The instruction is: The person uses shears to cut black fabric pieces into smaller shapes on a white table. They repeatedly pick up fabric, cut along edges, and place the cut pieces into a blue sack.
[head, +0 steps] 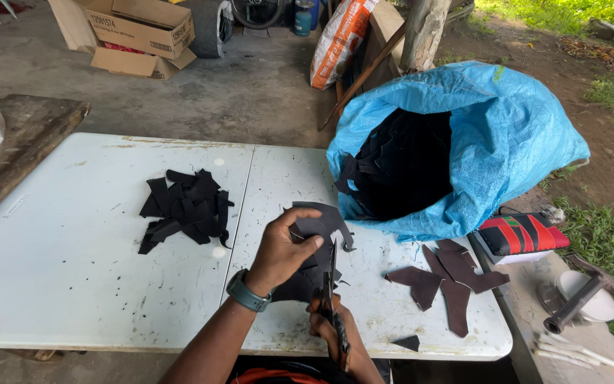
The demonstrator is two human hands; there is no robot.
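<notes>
My left hand (283,250) grips a dark flat piece of leather-like sheet (319,222) above the white folding table (72,242). A grey watch sits on that wrist. My right hand (327,326), low near the table's front edge, holds dark scissors (333,284) with the blades pointing up into the sheet. A pile of cut dark pieces (186,210) lies to the left of my hands. Brown offcuts (449,281) lie to the right. A big blue sack (463,142) lies open on the table's right end, with dark sheets (399,167) inside.
A red, black and green cushion (521,233) rests on a white box right of the table. Beyond it are a white bowl with a dark tool (584,299) and white sticks (577,352). Cardboard boxes (140,35) and an orange-white bag (339,39) stand behind.
</notes>
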